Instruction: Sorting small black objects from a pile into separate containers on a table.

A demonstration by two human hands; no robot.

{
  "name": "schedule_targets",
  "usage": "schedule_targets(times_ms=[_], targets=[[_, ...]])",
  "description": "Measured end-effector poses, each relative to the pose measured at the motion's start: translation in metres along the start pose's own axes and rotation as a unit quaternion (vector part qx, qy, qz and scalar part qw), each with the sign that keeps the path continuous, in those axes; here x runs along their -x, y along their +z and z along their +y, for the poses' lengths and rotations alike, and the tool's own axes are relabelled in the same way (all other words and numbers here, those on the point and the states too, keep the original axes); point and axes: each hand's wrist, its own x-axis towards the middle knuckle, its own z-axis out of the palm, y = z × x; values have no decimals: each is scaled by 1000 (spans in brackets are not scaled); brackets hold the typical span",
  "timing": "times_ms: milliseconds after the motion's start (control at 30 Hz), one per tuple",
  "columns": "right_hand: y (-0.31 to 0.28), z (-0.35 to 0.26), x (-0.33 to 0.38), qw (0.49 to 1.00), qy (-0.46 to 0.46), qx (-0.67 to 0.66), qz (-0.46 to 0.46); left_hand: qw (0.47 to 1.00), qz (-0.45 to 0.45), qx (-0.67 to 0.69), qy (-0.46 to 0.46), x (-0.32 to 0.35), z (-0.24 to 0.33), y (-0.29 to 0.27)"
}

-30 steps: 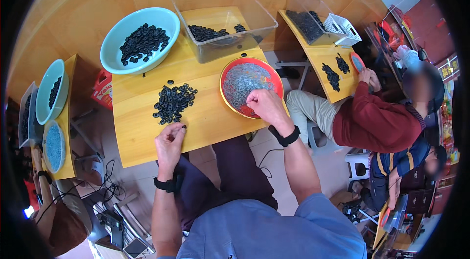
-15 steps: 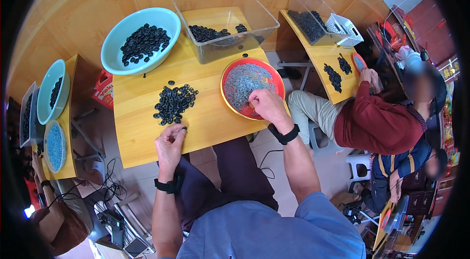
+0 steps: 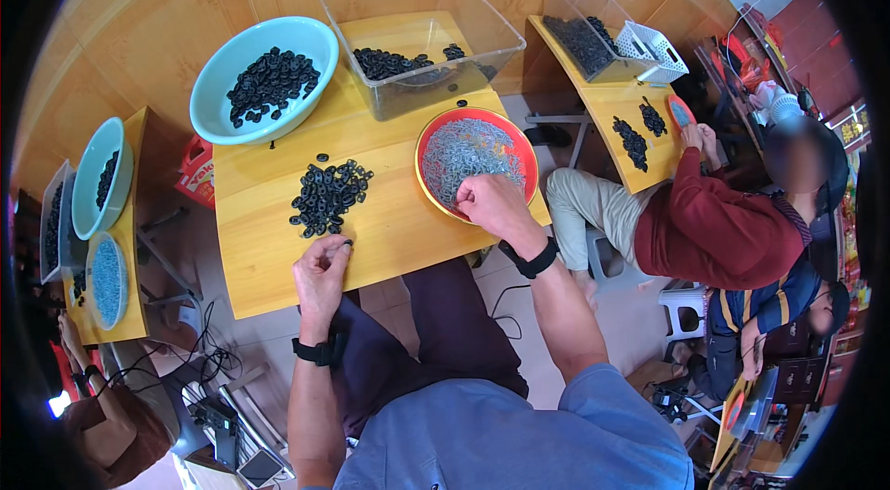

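Note:
At the front edge of the yellow wooden table [image 3: 399,254], my left hand [image 3: 321,269] pinches a small black plastic ring-like piece [image 3: 348,242] between thumb and fingers. Just beyond it lies a loose pile of similar black pieces [image 3: 329,196]. My right hand [image 3: 499,210] is over the near side of a red basin [image 3: 528,161] with a yellow rim. Its fingertips are pressed together, and whatever they hold is too small to make out. Thin silver metal pieces [image 3: 464,152], like small screws, cover the basin's bottom.
A light-blue basin [image 3: 206,82] and a clear plastic bin [image 3: 426,96], both with black pieces, stand at the table's far side. A person in a red sweater [image 3: 691,226] works at another table [image 3: 607,110] on the right. Another table [image 3: 139,212] is at the left.
My right hand has drawn slightly left and nearer to me, from among the metal pieces to the basin's near rim. My left hand keeps its pinch in place.

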Motion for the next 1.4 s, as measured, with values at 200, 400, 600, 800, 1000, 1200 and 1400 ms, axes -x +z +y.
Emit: schedule_targets(times_ms=[200, 400, 600, 800, 1000, 1200, 1400], targets=[[4, -1, -1, 1000, 3, 20, 6, 1000, 4, -14, 3, 1, 2, 0], [3, -3, -4, 998, 1, 63, -4, 1000, 9, -16, 13, 0, -3, -1], [4, 1, -4, 997, -11, 72, 5, 1000, 9, -8, 13, -1, -4, 1], [-1, -10, -7, 992, -4, 120, -27, 1000, 4, 11, 4, 0, -2, -2], [-17, -24, 10, 989, -39, -117, 86, 993, -26, 110, -30, -4, 4, -1], [29, -85, 18, 939, -94, -329, -38, 989, -24, 142, -45, -5, 6, -7], [100, -95, 6, 914, -103, -391, -39, 987, -23, 147, -52, -5, 5, -7]])
